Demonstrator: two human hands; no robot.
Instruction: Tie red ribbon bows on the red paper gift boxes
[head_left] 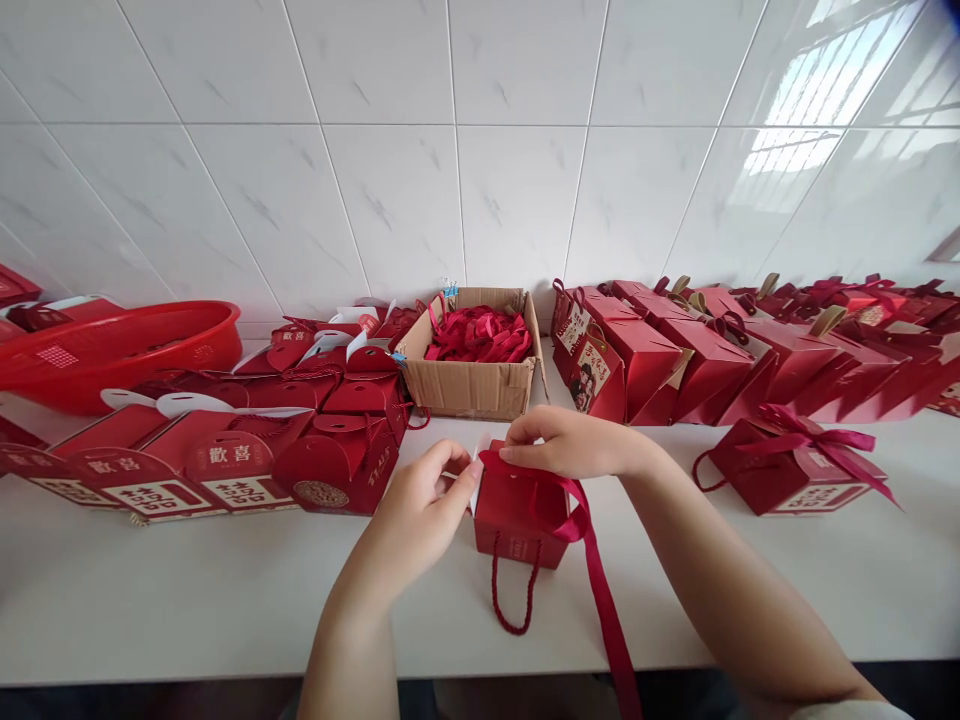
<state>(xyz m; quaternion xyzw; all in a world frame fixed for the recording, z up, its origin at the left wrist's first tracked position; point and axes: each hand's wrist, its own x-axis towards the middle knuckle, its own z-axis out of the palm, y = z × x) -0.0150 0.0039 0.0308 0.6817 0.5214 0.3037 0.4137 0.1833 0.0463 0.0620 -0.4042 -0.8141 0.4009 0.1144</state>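
Note:
A small red gift box (510, 515) stands upright on the white table in front of me, with a twisted red cord handle hanging (512, 630) over its near side. My left hand (427, 510) pinches the white-lined flap at the box's upper left edge. Over the top, my right hand (566, 443) has its thumb and fingers closed on the red flap; exactly what lies between them is partly hidden. A wide dark red ribbon (600, 570) loops beside the lid under my right hand, and its long tail trails over the table's front edge.
Behind the box, a cardboard carton (472, 385) holds a heap of red ribbons (480, 333). Several red boxes (247, 455) and a red plastic basin (120, 345) stand left. Rows of red boxes (705, 350) line the right, with one bow-tied box (787, 465) nearer. A tiled wall is behind.

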